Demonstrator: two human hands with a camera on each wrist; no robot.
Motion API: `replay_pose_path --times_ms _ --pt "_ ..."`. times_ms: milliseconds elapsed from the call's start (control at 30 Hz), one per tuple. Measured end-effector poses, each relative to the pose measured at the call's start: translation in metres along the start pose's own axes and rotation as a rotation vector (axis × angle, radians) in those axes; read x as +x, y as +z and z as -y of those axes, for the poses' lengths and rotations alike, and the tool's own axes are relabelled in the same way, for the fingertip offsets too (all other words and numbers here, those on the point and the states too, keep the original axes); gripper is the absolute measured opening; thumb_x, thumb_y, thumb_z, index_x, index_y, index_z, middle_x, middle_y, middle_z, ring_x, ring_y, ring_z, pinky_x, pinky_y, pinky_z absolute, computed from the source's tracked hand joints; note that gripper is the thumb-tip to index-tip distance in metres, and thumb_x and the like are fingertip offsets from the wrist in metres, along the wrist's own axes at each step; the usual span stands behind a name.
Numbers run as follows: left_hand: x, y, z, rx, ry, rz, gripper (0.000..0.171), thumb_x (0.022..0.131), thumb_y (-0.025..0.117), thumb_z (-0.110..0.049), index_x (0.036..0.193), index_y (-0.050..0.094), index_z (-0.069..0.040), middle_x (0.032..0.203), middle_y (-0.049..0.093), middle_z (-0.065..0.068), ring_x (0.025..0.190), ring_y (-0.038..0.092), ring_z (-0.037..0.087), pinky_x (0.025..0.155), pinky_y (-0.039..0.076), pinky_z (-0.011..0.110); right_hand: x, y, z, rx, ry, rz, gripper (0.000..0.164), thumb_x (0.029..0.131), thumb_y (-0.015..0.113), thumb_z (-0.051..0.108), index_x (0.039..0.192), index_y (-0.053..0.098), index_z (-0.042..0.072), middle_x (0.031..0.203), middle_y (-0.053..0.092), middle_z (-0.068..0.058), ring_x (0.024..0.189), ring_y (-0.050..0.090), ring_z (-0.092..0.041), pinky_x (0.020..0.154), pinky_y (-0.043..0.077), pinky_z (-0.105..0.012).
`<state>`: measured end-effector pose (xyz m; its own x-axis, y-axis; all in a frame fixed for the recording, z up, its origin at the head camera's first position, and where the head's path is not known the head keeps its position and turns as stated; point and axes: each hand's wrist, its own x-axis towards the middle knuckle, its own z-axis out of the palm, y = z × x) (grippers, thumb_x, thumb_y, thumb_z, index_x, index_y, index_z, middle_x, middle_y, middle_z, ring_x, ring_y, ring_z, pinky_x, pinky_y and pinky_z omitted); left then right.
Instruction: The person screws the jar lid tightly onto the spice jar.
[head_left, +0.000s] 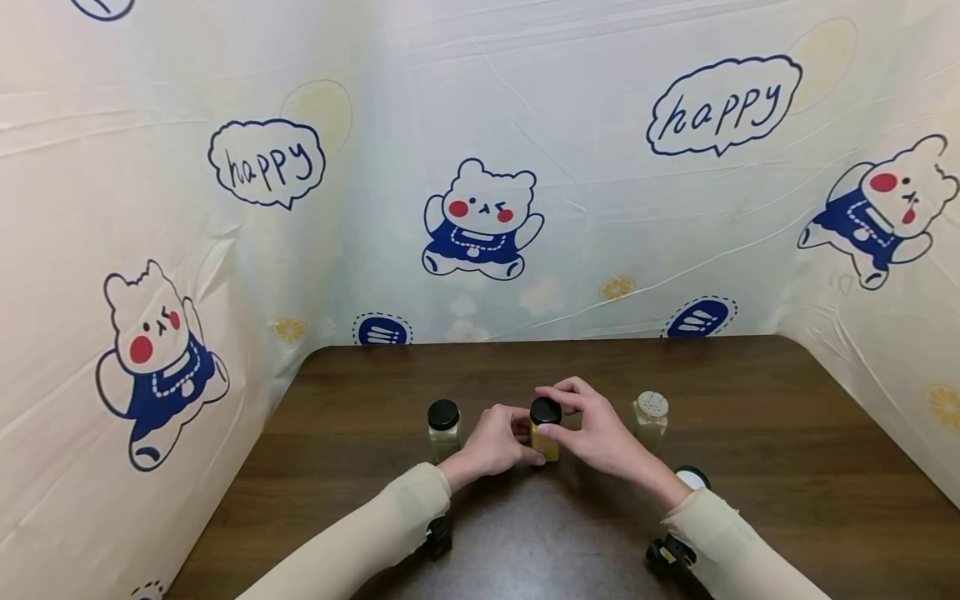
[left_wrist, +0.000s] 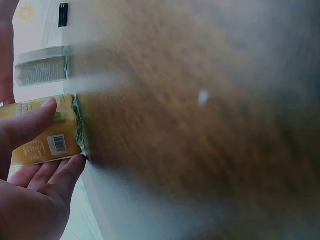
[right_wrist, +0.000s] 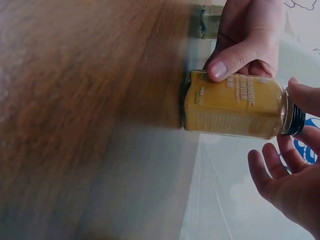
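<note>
A glass jar of yellow turmeric powder stands upright on the table between both hands. My left hand holds its lower body, thumb on one face and fingers on the opposite side. Thumb and fingers of my right hand pinch the black screw lid at the top. In the right wrist view the lid sits on the jar's neck, and some of that hand's fingers spread away from the glass.
Left of the hands stands a black-lidded jar with pale contents. On the right is a jar with a perforated shaker top. A black-rimmed lid with a white inside lies by the right wrist. Patterned cloth surrounds the brown table.
</note>
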<state>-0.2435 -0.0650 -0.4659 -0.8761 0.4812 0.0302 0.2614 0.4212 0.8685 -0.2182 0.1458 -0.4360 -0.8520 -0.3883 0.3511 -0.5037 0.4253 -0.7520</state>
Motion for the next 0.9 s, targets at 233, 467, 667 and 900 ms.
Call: replay_pose_path --times_ms 233,467,667,900 --pt "0.000 -0.001 -0.001 0.001 0.010 0.000 0.045 0.079 0.093 -0.003 0.121 0.078 -0.011 0.109 0.078 0.000 0.100 0.075 0.015 0.088 0.061 0.029 0.002 0.000 -0.001 -0.008 -0.007 -0.020 0.055 0.092 0.086 0.021 0.144 0.067 0.017 0.117 0.058 0.003 0.105 0.060 -0.017 0.090 0.054 -0.052" --pt "-0.005 0.004 -0.001 0.003 0.005 -0.005 0.045 0.078 0.094 -0.004 0.119 0.078 -0.011 0.109 0.078 -0.001 0.100 0.075 0.015 0.090 0.061 0.032 -0.007 -0.002 -0.010 0.140 -0.018 0.045 0.062 0.095 0.081 0.017 0.152 0.056 0.013 0.141 0.061 -0.011 0.114 0.065 -0.033 0.100 0.052 -0.062" --pt "-0.005 0.004 0.001 -0.009 0.011 -0.001 0.046 0.078 0.094 -0.003 0.120 0.078 -0.008 0.109 0.078 0.002 0.101 0.075 0.016 0.090 0.061 0.033 -0.009 -0.007 -0.017 0.292 -0.040 0.120 0.054 0.103 0.067 0.005 0.155 0.051 0.008 0.149 0.057 -0.020 0.123 0.061 -0.044 0.108 0.041 -0.070" --pt "-0.002 0.000 0.001 -0.009 0.008 -0.001 0.047 0.078 0.094 -0.003 0.121 0.078 -0.010 0.109 0.078 0.000 0.100 0.075 0.014 0.089 0.061 0.030 -0.005 -0.013 -0.016 0.273 -0.053 0.152 0.049 0.104 0.064 0.004 0.152 0.055 0.007 0.153 0.055 -0.013 0.125 0.062 -0.034 0.106 0.043 -0.069"
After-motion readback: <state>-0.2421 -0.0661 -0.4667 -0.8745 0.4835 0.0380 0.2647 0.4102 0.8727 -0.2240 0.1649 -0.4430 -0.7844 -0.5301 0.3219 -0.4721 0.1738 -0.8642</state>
